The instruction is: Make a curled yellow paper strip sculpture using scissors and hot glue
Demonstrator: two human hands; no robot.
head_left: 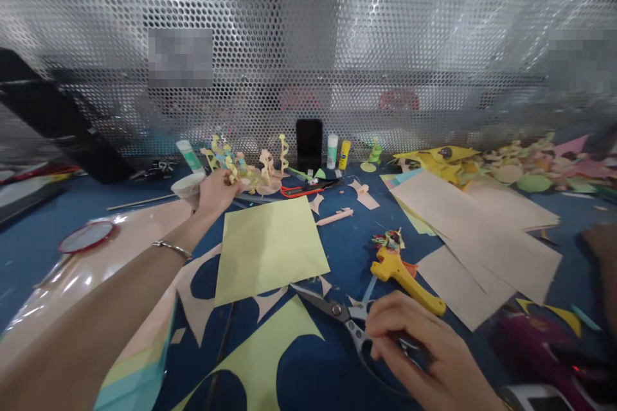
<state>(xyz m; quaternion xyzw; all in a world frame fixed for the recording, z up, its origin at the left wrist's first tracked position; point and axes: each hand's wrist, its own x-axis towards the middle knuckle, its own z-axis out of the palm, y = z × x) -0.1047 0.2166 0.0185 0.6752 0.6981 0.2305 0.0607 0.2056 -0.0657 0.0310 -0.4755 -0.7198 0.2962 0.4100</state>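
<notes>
My left hand [219, 187] reaches to the back left among small curled-paper figures [267, 173]. Its fingers are closed at their near edge; what they grip, if anything, is hidden. Beside the wrist is a pale, round cup-like object [187, 186]. My right hand [417, 340] is curled around the handles of a pair of scissors [337, 310], whose blades point away to the left over the table. A square sheet of pale yellow-green paper [272, 247] lies flat beyond the blade tips. Nearer me is a yellow-green sheet with rounded cut-outs [263, 359].
A yellow glue gun [405, 279] lies right of the scissors. Loose beige sheets [482, 237] spread farther right. Glue sticks [344, 154], a black phone [309, 138] and a red-handled cutter [303, 190] are at the back, before a perforated metal panel [366, 32].
</notes>
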